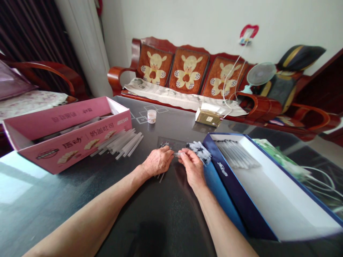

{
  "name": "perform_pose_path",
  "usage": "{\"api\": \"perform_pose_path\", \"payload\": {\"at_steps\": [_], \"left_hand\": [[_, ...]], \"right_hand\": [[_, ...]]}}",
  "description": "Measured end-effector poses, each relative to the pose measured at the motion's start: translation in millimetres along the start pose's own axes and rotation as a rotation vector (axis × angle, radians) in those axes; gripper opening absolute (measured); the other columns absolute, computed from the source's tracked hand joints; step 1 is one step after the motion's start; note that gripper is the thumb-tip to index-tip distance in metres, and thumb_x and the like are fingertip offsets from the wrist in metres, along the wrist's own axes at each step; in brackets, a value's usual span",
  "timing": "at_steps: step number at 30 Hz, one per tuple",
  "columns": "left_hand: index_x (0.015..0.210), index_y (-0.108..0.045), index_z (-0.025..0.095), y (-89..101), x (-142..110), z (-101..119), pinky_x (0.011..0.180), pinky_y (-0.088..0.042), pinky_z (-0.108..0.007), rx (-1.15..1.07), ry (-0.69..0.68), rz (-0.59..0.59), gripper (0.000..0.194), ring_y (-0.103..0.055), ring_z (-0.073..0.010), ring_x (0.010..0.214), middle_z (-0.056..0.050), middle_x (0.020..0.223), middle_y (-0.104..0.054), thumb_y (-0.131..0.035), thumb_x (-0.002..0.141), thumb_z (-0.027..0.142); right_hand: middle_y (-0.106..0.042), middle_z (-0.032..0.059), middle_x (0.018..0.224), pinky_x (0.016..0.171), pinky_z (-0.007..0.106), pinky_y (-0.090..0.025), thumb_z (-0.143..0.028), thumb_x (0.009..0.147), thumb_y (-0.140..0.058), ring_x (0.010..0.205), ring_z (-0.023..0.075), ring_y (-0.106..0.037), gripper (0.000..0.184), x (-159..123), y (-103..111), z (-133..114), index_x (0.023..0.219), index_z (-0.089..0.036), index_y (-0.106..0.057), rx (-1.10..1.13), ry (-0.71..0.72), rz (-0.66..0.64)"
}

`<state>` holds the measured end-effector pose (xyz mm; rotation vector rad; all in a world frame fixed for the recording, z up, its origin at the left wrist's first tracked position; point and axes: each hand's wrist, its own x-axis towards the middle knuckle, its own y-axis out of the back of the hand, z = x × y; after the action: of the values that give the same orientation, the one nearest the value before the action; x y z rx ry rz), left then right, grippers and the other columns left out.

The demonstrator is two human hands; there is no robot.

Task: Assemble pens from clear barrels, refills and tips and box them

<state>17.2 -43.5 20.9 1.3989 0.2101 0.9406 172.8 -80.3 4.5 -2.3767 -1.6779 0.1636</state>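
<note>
Head view: our right hand (pixel 193 166) pinches a clear plastic piece (pixel 177 154), which could slip if our left hand (pixel 158 161), grip hidden, tugs.

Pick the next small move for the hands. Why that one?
Probably ease the right hand toward the left hand: the right pinches a small clear piece in the narrow gap between them. What the left holds, if anything, is hidden.
</note>
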Motion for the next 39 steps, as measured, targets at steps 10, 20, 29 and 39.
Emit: {"api": "perform_pose_path", "payload": {"at_steps": [10,20,29,39], "left_hand": [[0.083,-0.055,0.016,-3.9,-0.9,0.3,0.068,-0.048,-0.024,0.043,-0.064,0.052,0.028,-0.054,-0.0145,0.074,-0.005,0.079,-0.054,-0.032,0.097,0.022],[0.083,-0.056,0.017,-4.7,-0.5,2.6,0.068,-0.047,-0.025,0.11,-0.085,0.071,0.027,-0.053,-0.0154,0.074,-0.004,0.079,-0.053,-0.032,0.096,0.017],[0.109,-0.062,0.018,2.4,2.4,-8.7,0.083,-0.042,-0.037,0.201,-0.125,0.068,0.03,-0.054,-0.0202,0.084,-0.009,0.092,-0.062,-0.035,0.095,0.022],[0.134,-0.046,0.021,3.7,-1.7,2.6,0.105,-0.03,-0.047,0.2,-0.141,0.402,0.048,-0.035,-0.0284,0.134,-0.013,0.143,-0.043,-0.041,0.087,0.012]], "right_hand": [[-0.07,-0.0001,0.079,0.067,0.028,-0.055,-0.032,0.062,-0.077,0.067,0.0125,-0.065,0.026,-3.0,-2.4,-8.9,0.083,-0.018,-0.068,0.063,-0.064,0.002],[-0.07,0.0,0.075,0.065,0.028,-0.056,-0.031,0.058,-0.08,0.063,0.0122,-0.064,0.031,-2.8,-4.4,-4.0,0.082,-0.018,-0.065,0.159,-0.131,0.038],[-0.069,0.003,0.082,0.071,0.03,-0.052,-0.031,0.079,-0.06,0.074,0.017,-0.064,0.017,0.6,8.5,-3.4,0.09,-0.021,-0.067,-0.581,0.346,-0.151],[-0.068,0.0061,0.086,0.075,0.029,-0.049,-0.017,0.084,-0.051,0.079,0.0181,-0.064,0.017,-8.3,15.3,-42.7,0.09,-0.02,-0.066,-1.124,0.592,-0.114]]}}
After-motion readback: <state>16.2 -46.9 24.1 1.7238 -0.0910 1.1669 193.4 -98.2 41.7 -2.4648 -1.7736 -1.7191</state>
